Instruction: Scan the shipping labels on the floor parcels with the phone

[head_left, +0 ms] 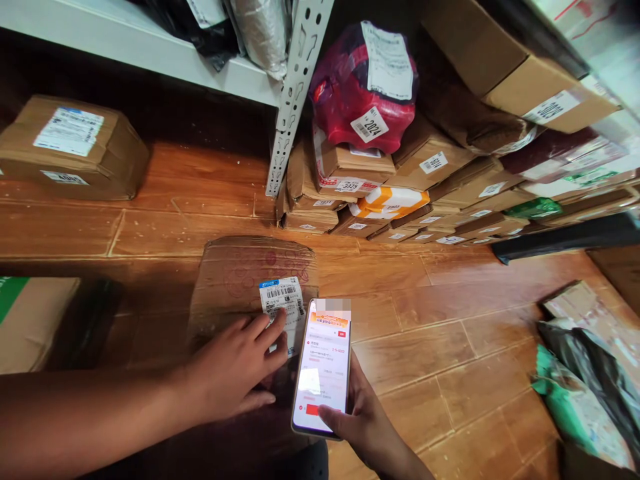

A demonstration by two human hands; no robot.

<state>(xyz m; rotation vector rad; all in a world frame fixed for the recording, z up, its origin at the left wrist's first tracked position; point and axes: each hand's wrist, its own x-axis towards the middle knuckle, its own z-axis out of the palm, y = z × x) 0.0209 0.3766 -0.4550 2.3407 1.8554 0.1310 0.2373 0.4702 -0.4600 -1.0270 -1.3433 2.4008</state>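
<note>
A smartphone (323,367) with its screen lit is held in my right hand (363,410), the thumb resting low on the screen near a red button. My left hand (245,370) is stretched over a brown cardboard box (225,280), its fingers apart. Those fingertips lie on or just above a white shipping label (281,293) with a barcode; I cannot tell whether they touch it. Part of the label is covered by the fingers and the phone. The box's near side is in shadow behind my left forearm.
A white perforated shelf post (295,100) stands ahead. Right of it are stacked parcels, with a pink-red wrapped parcel (363,93) on top. A taped carton (75,147) sits at left, another box (35,320) nearer. Bagged parcels (585,380) lie on the wooden floor (415,320) at right.
</note>
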